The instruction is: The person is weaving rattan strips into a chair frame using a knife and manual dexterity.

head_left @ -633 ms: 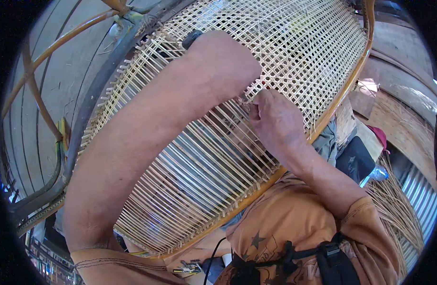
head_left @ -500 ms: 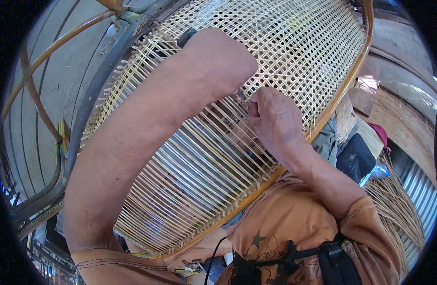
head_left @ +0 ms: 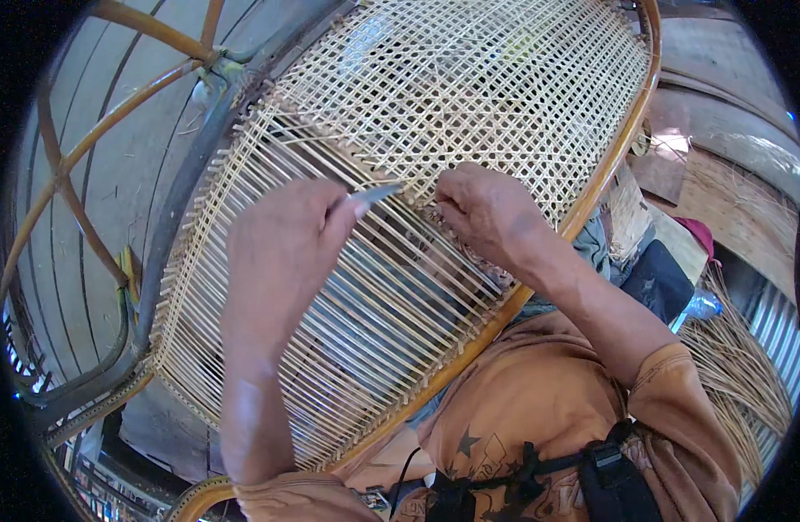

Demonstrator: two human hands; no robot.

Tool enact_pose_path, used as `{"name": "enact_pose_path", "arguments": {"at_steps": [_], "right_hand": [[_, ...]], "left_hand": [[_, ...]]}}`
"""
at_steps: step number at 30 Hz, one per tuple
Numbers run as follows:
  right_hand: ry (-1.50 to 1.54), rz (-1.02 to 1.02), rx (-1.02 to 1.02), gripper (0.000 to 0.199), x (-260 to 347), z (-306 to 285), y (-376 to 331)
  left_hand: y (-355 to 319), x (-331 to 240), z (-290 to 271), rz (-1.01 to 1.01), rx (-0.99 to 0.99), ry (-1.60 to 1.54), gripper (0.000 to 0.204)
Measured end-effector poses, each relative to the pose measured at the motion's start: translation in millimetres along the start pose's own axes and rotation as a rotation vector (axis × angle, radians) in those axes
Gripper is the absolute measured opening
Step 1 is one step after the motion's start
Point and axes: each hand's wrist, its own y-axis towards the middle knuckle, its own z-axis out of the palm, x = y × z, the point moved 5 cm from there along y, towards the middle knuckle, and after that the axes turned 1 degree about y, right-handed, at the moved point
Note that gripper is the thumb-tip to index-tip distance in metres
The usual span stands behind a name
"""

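A rattan frame lies across my lap, strung with pale cane. Its upper part is a woven cane mesh; the lower part has parallel cane strands with gaps between them. My left hand is closed around a tool, whose handle is hidden in the fist. A pointed grey metal blade sticks out toward the edge of the mesh. Opposite the blade tip, my right hand is closed at that same edge. Its fingertips are turned away, so what they pinch cannot be made out.
Curved rattan poles and a dark bent rail stand at the left over floorboards. At the right lie a bundle of cane strips, a plastic bottle and a dark cloth.
My left arm has drawn back from across the mesh toward the lower left, bringing the blade into sight. My right hand has shifted slightly left and down. The view has moved a little.
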Motion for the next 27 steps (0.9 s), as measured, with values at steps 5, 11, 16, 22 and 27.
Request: {"name": "enact_pose_path", "arguments": {"at_steps": [5, 11, 16, 22, 27], "right_hand": [[-0.020, 0.034, 0.014, 0.009, 8, 2, 1], [-0.081, -0.070, -0.107, 0.008, 7, 8, -6], [-0.063, -0.066, -0.058, 0.007, 6, 4, -7], [-0.116, -0.243, -0.057, 0.013, 6, 2, -7], [-0.209, -0.346, 0.112, 0.014, 11, 1, 2]], "left_hand": [[-23, -2, 16, -0.137, -0.031, -0.062, 0.022], [-22, -6, 21, -0.205, 0.074, -0.062, 0.022], [-20, -4, 20, -0.197, 0.055, -0.025, 0.023], [-23, 0, 21, -0.198, 0.073, -0.044, 0.023], [-28, 4, 22, -0.130, -0.050, -0.093, 0.022]]}}
